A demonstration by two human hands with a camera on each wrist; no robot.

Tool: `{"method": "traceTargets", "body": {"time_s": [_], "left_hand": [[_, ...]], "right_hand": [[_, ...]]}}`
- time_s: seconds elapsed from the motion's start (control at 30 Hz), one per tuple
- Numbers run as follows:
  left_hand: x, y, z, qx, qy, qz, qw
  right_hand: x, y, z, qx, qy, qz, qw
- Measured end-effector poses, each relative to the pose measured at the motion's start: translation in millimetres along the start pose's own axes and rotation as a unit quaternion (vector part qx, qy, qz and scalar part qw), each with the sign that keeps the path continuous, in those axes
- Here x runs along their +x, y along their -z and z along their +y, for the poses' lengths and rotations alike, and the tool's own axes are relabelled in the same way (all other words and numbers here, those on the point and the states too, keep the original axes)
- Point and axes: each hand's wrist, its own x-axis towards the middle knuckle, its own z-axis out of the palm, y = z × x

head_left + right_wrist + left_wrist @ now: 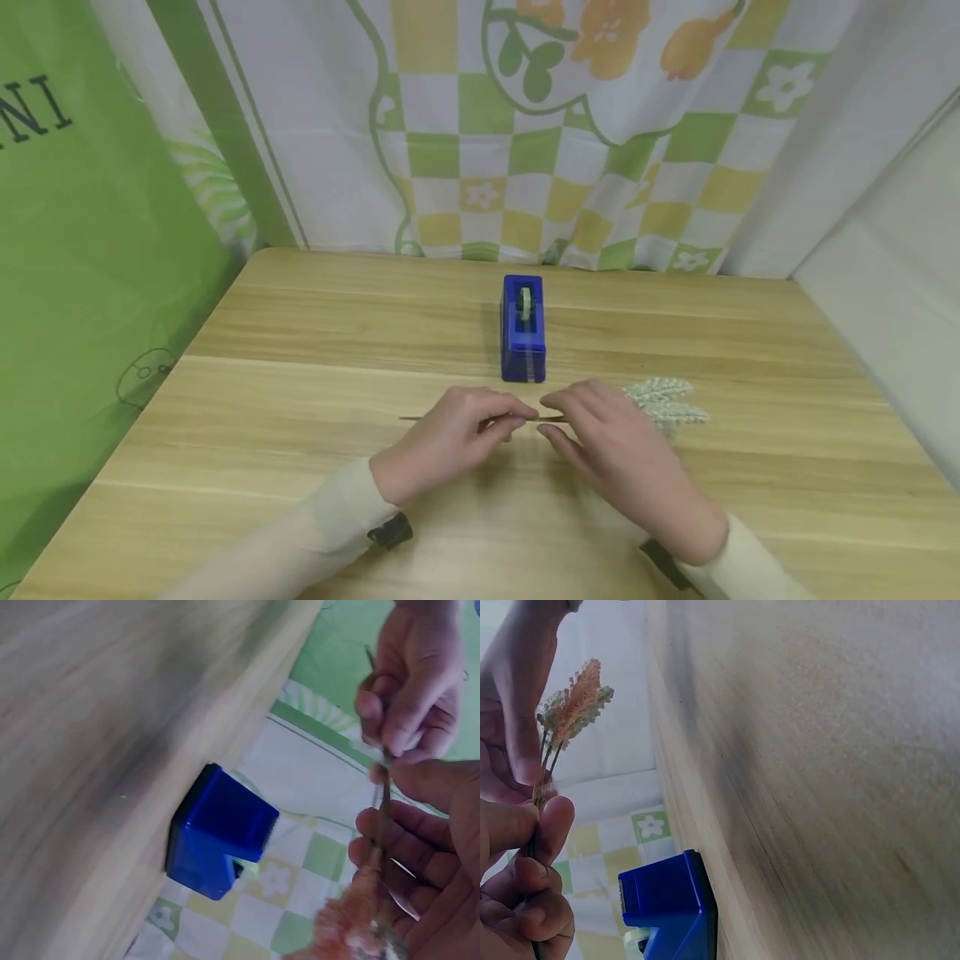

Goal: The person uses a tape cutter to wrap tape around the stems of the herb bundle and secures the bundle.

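Observation:
A small bunch of sprigs with thin dark stems is held level above the table in the head view. Its fluffy heads (663,400) are pale green, and an orange-pink head (581,697) shows in the left wrist view. My left hand (461,429) pinches the stems between thumb and fingers, their ends sticking out on the left. Close beside it, my right hand (622,450) has its thumb and fingers curled round the stems nearer the heads. A clear band like tape (543,786) circles the stems between the hands.
A blue tape dispenser (523,329) with a roll in it stands on the wooden table (360,317), just beyond the hands. Behind the table hangs a checked, flowered curtain (487,150). Green cloth (90,292) is at the left.

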Motion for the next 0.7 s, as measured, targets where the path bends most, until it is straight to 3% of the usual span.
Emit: {"method": "traceTargets", "body": {"time_s": [0.2,0.5,0.7], "left_hand": [[1.2,-0.8,0.4,0.007,-0.006,0.005,0.9999],[2.0,0.0,4.3,0.008,-0.002,0.02,0.9998],[1.4,-0.9,4.4,-0.002,0.014,0.021,0.9997]], "right_hand": [[1.1,-10,3,-0.02,0.004,-0.019,0.9996],[0.5,-14,2,-0.009,-0.001,-0.007,0.9999],[-1.1,-16,3,-0.006,0.016,0.015,0.9997]]}}
